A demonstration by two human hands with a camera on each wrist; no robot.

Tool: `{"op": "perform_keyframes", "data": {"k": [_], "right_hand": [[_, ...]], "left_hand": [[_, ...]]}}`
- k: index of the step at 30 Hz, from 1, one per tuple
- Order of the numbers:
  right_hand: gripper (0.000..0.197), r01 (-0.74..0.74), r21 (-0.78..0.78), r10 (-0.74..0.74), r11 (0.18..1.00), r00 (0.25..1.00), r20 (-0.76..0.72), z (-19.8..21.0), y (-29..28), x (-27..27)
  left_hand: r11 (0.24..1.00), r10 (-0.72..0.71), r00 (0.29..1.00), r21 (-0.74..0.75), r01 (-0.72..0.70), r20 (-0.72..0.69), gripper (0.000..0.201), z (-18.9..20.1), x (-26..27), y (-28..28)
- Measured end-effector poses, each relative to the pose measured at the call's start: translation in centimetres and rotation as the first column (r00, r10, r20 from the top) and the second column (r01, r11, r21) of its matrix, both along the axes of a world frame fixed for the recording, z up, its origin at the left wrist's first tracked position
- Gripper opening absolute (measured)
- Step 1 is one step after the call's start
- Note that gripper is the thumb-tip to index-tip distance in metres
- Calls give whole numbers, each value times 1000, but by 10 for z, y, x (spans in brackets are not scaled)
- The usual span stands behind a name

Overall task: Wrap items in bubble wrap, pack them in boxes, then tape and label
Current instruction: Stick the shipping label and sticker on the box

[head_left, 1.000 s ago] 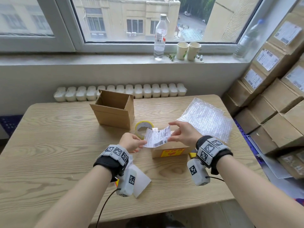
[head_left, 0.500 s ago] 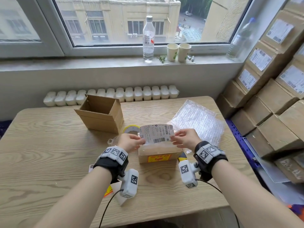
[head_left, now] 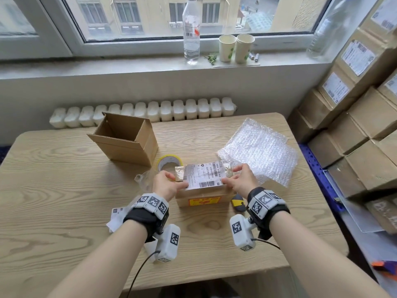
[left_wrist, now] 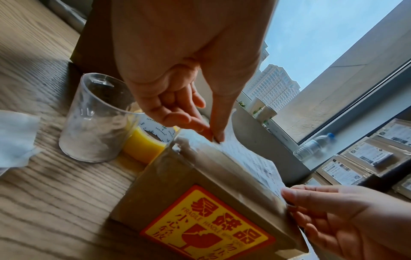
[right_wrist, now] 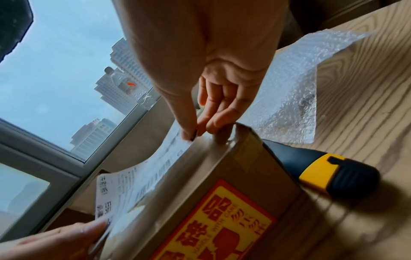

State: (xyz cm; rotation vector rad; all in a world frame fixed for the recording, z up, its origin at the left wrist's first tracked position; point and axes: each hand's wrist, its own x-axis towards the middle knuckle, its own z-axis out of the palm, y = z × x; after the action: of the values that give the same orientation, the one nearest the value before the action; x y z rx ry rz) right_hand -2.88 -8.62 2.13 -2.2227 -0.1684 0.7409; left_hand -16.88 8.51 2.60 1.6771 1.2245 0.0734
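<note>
A sealed cardboard box [head_left: 202,193] with a yellow and red fragile sticker [left_wrist: 206,227] stands at the middle of the table. A white shipping label [head_left: 204,176] with a barcode lies across its top, bowed upward in the wrist views. My left hand [head_left: 185,185] pinches the label's left end [left_wrist: 219,140] between thumb and fingers. My right hand [head_left: 225,180] pinches the right end [right_wrist: 189,139], with one fingertip resting on the box's corner. Clear tape shines along the box's top edges.
An open empty carton [head_left: 126,138] stands at the back left. A yellow tape roll [head_left: 169,162] and a clear cup [left_wrist: 95,119] sit left of the box; bubble wrap [head_left: 260,151] and a yellow-black knife [right_wrist: 322,172] lie to its right. Labelled boxes [head_left: 354,104] are stacked beyond the right edge.
The label, held up in the air a second ago, has come down over the box's top. Both hands have moved to its two ends.
</note>
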Motion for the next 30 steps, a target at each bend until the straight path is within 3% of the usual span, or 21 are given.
{"op": "perform_keyframes", "data": {"k": [8, 21, 30], "right_hand": [[38, -127, -103, 137, 987, 985, 101, 1, 1, -3], [36, -156, -136, 167, 978, 983, 73, 1, 0, -2], [38, -173, -163, 189, 971, 978, 91, 1, 3, -1]], "left_hand": [[1000, -3, 1000, -29, 4, 10, 45, -9, -1, -1], [999, -23, 1000, -26, 23, -1, 46, -13, 2, 1], [995, -62, 993, 71, 69, -101, 45, -16, 5, 2]]}}
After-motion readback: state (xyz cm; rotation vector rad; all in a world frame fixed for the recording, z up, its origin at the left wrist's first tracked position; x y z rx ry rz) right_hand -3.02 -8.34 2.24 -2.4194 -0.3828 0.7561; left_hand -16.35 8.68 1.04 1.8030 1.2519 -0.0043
